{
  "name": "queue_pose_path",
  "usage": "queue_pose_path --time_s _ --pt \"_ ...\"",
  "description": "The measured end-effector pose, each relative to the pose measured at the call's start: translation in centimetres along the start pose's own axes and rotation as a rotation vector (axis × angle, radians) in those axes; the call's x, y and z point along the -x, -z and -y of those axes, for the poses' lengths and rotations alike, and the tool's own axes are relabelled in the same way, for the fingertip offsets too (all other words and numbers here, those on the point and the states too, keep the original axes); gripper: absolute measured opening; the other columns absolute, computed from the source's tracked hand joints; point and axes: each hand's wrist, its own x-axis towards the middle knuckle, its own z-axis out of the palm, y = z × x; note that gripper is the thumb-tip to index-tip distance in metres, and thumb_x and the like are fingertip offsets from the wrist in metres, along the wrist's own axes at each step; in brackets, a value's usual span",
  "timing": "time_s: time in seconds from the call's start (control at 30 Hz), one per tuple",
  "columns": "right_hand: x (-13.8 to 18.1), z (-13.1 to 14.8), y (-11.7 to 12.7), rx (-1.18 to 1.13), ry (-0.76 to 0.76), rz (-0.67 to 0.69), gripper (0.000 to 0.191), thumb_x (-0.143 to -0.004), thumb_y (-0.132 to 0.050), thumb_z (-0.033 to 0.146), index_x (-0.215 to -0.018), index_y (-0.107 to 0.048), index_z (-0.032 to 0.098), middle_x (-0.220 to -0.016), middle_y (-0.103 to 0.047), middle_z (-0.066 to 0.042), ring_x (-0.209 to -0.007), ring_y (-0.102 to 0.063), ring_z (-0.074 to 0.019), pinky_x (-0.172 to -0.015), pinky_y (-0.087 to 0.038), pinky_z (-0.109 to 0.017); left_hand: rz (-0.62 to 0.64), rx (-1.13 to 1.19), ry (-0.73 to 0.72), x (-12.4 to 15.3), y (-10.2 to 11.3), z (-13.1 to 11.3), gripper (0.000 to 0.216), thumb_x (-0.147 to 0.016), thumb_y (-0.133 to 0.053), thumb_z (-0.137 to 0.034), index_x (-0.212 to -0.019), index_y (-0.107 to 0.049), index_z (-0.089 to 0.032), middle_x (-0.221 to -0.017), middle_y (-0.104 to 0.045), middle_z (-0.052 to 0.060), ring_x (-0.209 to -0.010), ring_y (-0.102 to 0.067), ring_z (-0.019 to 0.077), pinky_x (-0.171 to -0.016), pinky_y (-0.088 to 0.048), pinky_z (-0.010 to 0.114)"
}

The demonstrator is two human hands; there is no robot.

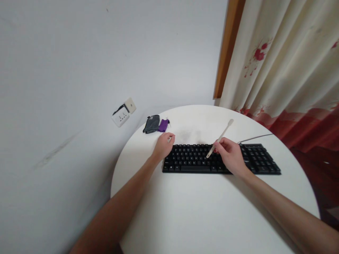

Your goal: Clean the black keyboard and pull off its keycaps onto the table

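Note:
A black keyboard lies across the white round table. My right hand is closed around a long pale stick with a flattened, rounded upper end. The stick slants down to the left, and its lower tip is at the keys right of the keyboard's middle; I cannot tell whether it touches them. At the keyboard's upper left corner, my left hand has curled fingers and covers that corner. Its thumb and forefinger are slightly apart there. My right hand hides some keys beside the number pad.
Behind my left hand lie a dark grey pouch and a small purple cloth item. A cable runs from the keyboard toward the table's right edge. A wall socket is at left; a flowered curtain hangs at right.

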Motion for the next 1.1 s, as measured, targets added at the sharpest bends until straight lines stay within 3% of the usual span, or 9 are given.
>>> queue_pose_path --time_s 0.27,0.4,0.57,0.67,0.8,0.93,1.1 --pt "0.0 -0.3 0.1 0.035 -0.006 0.014 0.027 -0.088 -0.061 0.039 -0.072 -0.056 0.018 -0.064 -0.059 0.001 -0.062 -0.054 -0.0140 -0.062 -0.042 -0.026 0.083 -0.089 0.060 0.0 -0.3 1.0 0.028 -0.092 -0.046 -0.031 -0.100 -0.068 -0.015 -0.103 -0.067 0.010 -0.096 -0.062 0.0206 -0.090 -0.046 0.030" --pt "-0.1 -0.6 0.2 0.076 0.004 0.024 0.026 -0.089 -0.060 0.040 -0.075 -0.057 0.019 -0.069 -0.061 0.000 -0.066 -0.055 -0.0145 -0.065 -0.043 -0.026 0.212 -0.142 0.106 -0.1 0.2 0.7 0.040 -0.094 -0.039 -0.035 -0.088 -0.072 -0.013 -0.095 -0.071 0.012 -0.098 -0.063 0.0241 -0.089 -0.044 0.032" --pt "-0.2 -0.3 0.3 0.042 -0.011 -0.008 0.024 -0.090 -0.057 0.042 -0.082 -0.056 0.020 -0.069 -0.059 0.001 -0.063 -0.055 -0.0138 -0.061 -0.045 -0.025 0.285 -0.001 0.268 0.0 1.0 0.1 0.045 -0.093 -0.039 -0.038 -0.087 -0.075 -0.012 -0.097 -0.074 0.013 -0.094 -0.067 0.0243 -0.088 -0.044 0.032" --pt "-0.2 -0.3 0.5 0.018 -0.039 -0.002 0.022 -0.093 -0.052 0.044 -0.092 -0.054 0.022 -0.065 -0.058 0.002 -0.057 -0.053 -0.0133 -0.055 -0.043 -0.025 0.324 0.137 0.307 0.3 1.0 -0.5 0.043 -0.091 -0.043 -0.040 -0.088 -0.075 -0.012 -0.091 -0.075 0.011 -0.085 -0.067 0.0224 -0.079 -0.048 0.030" --pt "-0.4 -0.7 0.9 0.110 -0.018 0.012 0.026 -0.095 -0.046 0.044 -0.101 -0.059 0.021 -0.055 -0.049 0.005 -0.050 -0.047 -0.0128 -0.050 -0.038 -0.025 0.517 0.356 0.301 0.9 1.1 -1.0 0.031 -0.082 -0.055 -0.037 -0.087 -0.074 -0.013 -0.085 -0.073 0.007 -0.077 -0.066 0.0193 -0.068 -0.050 0.027" --pt "-0.5 -1.0 1.2 0.318 0.065 0.057 0.029 -0.094 -0.048 0.038 -0.099 -0.069 0.019 -0.072 -0.063 -0.002 -0.066 -0.056 -0.0166 -0.063 -0.044 -0.029 0.625 0.464 0.302 0.9 2.2 -0.7 0.028 -0.077 -0.065 -0.038 -0.086 -0.076 -0.014 -0.085 -0.073 0.006 -0.079 -0.065 0.0177 -0.071 -0.052 0.025" --pt "-0.1 -1.1 0.8 0.409 0.094 0.180 0.023 -0.092 -0.053 0.035 -0.098 -0.070 0.020 -0.088 -0.072 -0.005 -0.078 -0.063 -0.0201 -0.076 -0.048 -0.032 0.631 0.393 0.327 0.6 3.1 -0.1 0.031 -0.072 -0.071 -0.041 -0.084 -0.077 -0.013 -0.066 -0.067 0.003 -0.059 -0.056 0.0117 -0.059 -0.047 0.023"
